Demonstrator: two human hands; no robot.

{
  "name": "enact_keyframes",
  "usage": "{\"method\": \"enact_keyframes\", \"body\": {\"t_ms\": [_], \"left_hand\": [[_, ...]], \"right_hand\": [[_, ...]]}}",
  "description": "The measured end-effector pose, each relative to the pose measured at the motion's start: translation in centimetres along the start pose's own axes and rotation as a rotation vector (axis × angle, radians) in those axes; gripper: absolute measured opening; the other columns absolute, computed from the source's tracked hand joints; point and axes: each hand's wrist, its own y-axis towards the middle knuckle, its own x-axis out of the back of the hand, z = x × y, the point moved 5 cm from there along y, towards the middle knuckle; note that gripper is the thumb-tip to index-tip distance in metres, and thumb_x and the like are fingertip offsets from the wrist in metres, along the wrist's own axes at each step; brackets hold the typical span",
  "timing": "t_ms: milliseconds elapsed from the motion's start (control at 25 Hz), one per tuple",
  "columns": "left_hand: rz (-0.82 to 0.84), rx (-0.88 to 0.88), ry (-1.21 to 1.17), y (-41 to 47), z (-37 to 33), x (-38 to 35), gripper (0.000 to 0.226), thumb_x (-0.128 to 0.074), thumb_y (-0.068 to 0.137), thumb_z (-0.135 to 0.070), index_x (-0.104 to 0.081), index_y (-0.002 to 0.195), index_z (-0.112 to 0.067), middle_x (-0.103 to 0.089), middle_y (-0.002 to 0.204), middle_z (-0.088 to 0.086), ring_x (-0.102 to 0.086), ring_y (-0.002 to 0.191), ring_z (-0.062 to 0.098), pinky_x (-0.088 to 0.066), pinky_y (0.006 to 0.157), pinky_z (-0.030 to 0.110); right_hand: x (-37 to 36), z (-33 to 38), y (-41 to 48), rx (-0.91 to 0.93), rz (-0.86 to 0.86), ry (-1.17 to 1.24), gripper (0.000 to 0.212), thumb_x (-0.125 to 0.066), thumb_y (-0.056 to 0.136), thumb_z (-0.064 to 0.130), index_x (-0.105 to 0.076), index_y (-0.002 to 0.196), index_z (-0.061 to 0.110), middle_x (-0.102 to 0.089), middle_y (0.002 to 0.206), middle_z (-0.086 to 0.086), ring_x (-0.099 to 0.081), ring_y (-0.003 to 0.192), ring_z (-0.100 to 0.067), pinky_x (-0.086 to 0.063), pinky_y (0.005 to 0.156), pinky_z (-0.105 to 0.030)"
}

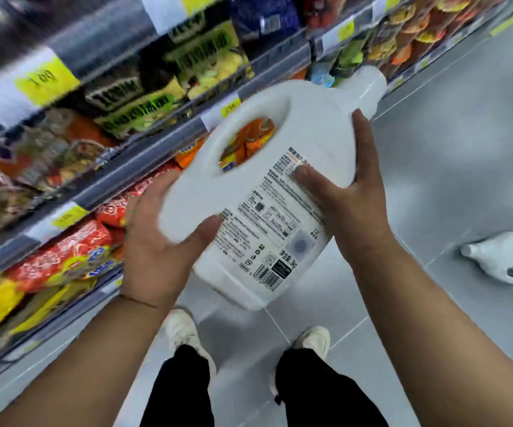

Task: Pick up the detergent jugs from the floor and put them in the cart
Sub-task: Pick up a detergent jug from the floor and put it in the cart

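A white detergent jug [307, 127] with a printed back label and a handle hole is held in the air at chest height, tilted with its cap toward the upper right. My left hand [156, 241] grips its handle side from below, thumb on the label. My right hand [350, 195] clasps its right side, thumb on the label and fingers reaching up along the edge. A second white jug [507, 257] lies on its side on the grey tiled floor at the right. No cart is in view.
Store shelves [119, 177] filled with bagged snacks and yellow price tags run along the left. The grey tiled aisle floor [464, 149] stretches to the right. My two feet in white shoes [184, 331] stand below the held jug.
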Motion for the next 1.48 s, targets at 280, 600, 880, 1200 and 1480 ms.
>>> {"method": "enact_keyframes", "body": {"t_ms": [280,600,880,1200,1480], "left_hand": [[-0.143,-0.151,0.012,-9.3,-22.1,16.8,0.073,-0.067,0.055,-0.080,-0.048,0.119,-0.052,-0.051,0.124,0.002,-0.047,0.114,-0.006,-0.036,0.104,0.015],[-0.381,-0.302,-0.095,-23.5,-32.3,34.7,0.077,-0.074,0.059,-0.060,-0.041,0.128,-0.051,-0.047,0.134,0.001,-0.053,0.116,0.000,-0.048,0.099,0.029],[-0.629,-0.331,-0.088,-37.0,-33.2,49.6,0.066,-0.076,0.058,-0.060,-0.046,0.117,-0.062,-0.049,0.133,0.003,-0.056,0.117,0.014,-0.051,0.095,0.047],[-0.984,-0.244,0.033,-48.5,-29.1,63.3,0.077,-0.074,0.057,-0.060,-0.044,0.128,-0.052,-0.048,0.132,-0.004,-0.057,0.112,0.002,-0.055,0.086,0.022],[-1.347,-0.099,0.090,-56.9,-23.8,73.5,0.062,-0.077,0.057,-0.056,-0.051,0.113,-0.057,-0.050,0.128,0.001,-0.060,0.110,0.014,-0.057,0.088,0.039]], "right_hand": [[0.8,26.0,-12.1,0.211,0.063,0.048,0.093,-0.085,0.061,0.038,-0.034,0.138,0.048,-0.034,0.133,0.044,-0.037,0.127,0.017,-0.034,0.110,-0.020],[-4.4,44.2,-28.1,0.483,0.288,0.239,0.092,-0.082,0.073,0.024,-0.029,0.147,0.037,-0.039,0.142,0.025,-0.043,0.129,0.008,-0.041,0.109,-0.029],[-13.6,51.6,-42.4,0.592,0.514,0.354,0.091,-0.085,0.065,0.039,-0.032,0.137,0.051,-0.042,0.140,0.027,-0.046,0.127,0.006,-0.046,0.103,-0.033],[-29.2,54.6,-54.5,0.603,0.920,0.526,0.097,-0.084,0.067,0.031,-0.029,0.146,0.042,-0.041,0.143,0.026,-0.048,0.126,0.005,-0.047,0.102,-0.032],[-45.0,55.4,-66.0,0.521,1.329,0.625,0.092,-0.081,0.066,0.024,-0.031,0.139,0.048,-0.043,0.144,0.023,-0.050,0.125,0.004,-0.047,0.100,-0.027]]}}
